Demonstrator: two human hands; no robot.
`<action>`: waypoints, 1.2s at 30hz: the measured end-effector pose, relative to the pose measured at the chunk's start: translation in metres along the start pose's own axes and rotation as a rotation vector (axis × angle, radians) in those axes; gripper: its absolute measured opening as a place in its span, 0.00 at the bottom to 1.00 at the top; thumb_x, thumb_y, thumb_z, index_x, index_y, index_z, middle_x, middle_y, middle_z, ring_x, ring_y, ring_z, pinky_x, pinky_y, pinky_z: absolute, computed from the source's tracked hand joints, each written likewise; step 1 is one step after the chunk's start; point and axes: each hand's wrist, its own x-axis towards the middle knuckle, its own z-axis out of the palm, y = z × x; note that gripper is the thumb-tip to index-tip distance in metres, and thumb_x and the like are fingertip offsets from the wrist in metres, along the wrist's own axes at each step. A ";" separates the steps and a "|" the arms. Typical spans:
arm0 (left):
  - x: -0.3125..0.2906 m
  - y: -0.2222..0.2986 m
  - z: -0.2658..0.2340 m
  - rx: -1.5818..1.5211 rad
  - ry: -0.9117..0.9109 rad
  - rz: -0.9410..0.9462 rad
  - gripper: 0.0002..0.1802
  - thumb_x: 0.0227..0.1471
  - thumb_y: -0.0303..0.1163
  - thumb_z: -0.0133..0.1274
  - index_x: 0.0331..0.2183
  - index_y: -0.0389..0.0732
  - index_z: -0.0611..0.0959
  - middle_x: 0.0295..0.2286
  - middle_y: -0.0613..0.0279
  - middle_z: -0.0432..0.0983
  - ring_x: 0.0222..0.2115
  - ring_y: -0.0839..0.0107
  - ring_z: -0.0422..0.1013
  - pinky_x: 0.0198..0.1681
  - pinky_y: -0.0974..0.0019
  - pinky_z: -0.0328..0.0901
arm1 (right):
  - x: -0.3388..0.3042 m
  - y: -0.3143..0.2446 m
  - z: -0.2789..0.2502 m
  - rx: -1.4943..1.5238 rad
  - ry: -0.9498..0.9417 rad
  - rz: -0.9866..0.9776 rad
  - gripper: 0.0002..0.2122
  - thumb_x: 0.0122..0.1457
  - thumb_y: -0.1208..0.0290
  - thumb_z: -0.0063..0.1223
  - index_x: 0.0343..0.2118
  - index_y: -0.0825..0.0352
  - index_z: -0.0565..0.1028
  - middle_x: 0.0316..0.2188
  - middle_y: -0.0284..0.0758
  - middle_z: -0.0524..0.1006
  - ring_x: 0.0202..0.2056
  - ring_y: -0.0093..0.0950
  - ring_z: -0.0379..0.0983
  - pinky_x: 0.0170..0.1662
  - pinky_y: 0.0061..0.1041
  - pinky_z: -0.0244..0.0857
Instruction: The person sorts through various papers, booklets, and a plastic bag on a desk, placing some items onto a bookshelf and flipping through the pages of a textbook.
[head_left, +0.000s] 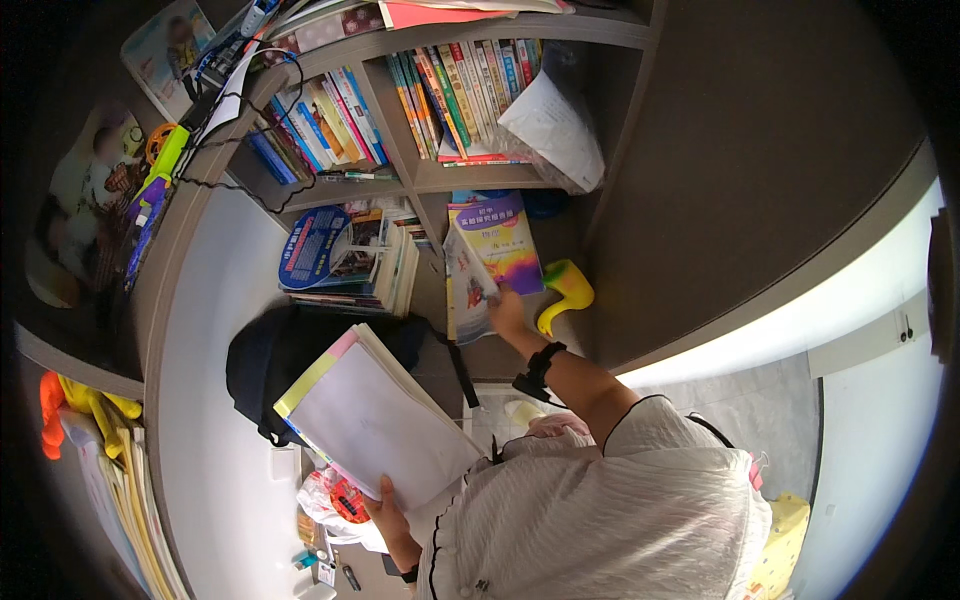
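In my left hand (393, 520) is a thick stack of papers (385, 415), with a white sheet on top and a yellow-and-pink edge strip. The thumb lies over its lower edge and the fingers are mostly beneath. My right hand (510, 313), a black band on its wrist, is closed on the edge of a thin pale booklet (466, 280). This booklet partly covers a yellow-and-purple workbook (505, 235) lying on the desk surface. Just right of that hand is a yellow, banana-like curved object (567, 292) with a green end.
Rows of upright books (465, 95) fill the shelf compartments behind. A plastic-wrapped white packet (555, 130) leans out at their right. A pile of books (385, 265) topped by a blue oval card stands left of the workbook, above a dark bag (265, 365). Black cables (225, 183) hang at the upper left.
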 end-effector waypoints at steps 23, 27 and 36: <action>0.013 0.026 0.052 0.112 -0.137 -0.027 0.15 0.51 0.30 0.55 0.39 0.32 0.77 0.33 0.64 0.75 0.34 0.74 0.68 0.39 0.71 0.63 | 0.133 0.062 -0.023 0.280 -0.316 0.457 0.17 0.51 0.67 0.55 0.44 0.66 0.72 0.39 0.37 0.74 0.38 0.32 0.69 0.46 0.32 0.62; 0.027 0.012 0.059 0.285 -0.225 0.011 0.16 0.51 0.30 0.54 0.41 0.32 0.76 0.35 0.64 0.75 0.35 0.75 0.68 0.39 0.71 0.63 | 0.123 0.066 0.005 0.563 -0.226 0.551 0.20 0.48 0.71 0.60 0.45 0.69 0.71 0.41 0.38 0.74 0.42 0.32 0.69 0.45 0.29 0.62; 0.042 -0.035 0.070 0.298 -0.425 -0.109 0.16 0.51 0.32 0.53 0.41 0.33 0.78 0.33 0.65 0.75 0.33 0.76 0.69 0.36 0.71 0.64 | 0.114 0.032 -0.036 0.745 0.003 0.347 0.16 0.49 0.79 0.55 0.43 0.70 0.72 0.37 0.39 0.75 0.36 0.32 0.72 0.38 0.29 0.66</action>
